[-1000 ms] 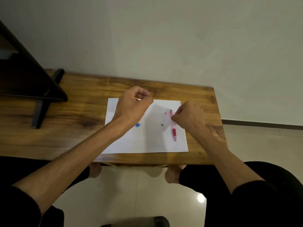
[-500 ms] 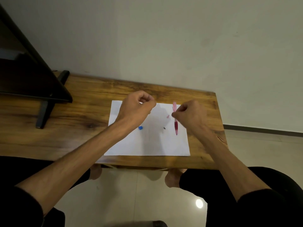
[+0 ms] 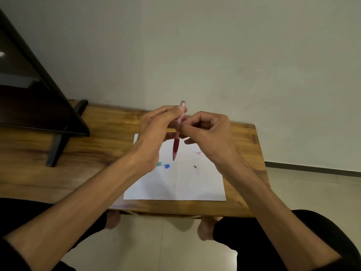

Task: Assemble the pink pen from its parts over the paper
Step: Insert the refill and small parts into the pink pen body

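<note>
The pink pen (image 3: 176,145) hangs nearly upright above the white paper (image 3: 181,184), its dark red grip end pointing down and its pale top end up. My left hand (image 3: 156,132) pinches the upper barrel near the top. My right hand (image 3: 209,132) grips the barrel's middle with curled fingers. On the paper lie small loose parts: a pink piece (image 3: 198,152), a tiny dark piece (image 3: 195,167), a blue piece (image 3: 167,166) and a green piece (image 3: 159,164).
The paper lies on a wooden table (image 3: 88,159) set against a pale wall. A black stand with a dark panel (image 3: 39,106) occupies the table's left side. My knees and bare feet show below the table's front edge.
The pen was lying on the paper under my right hand; both hands now hold it raised and upright above the sheet. My left hand moved right to meet it.
</note>
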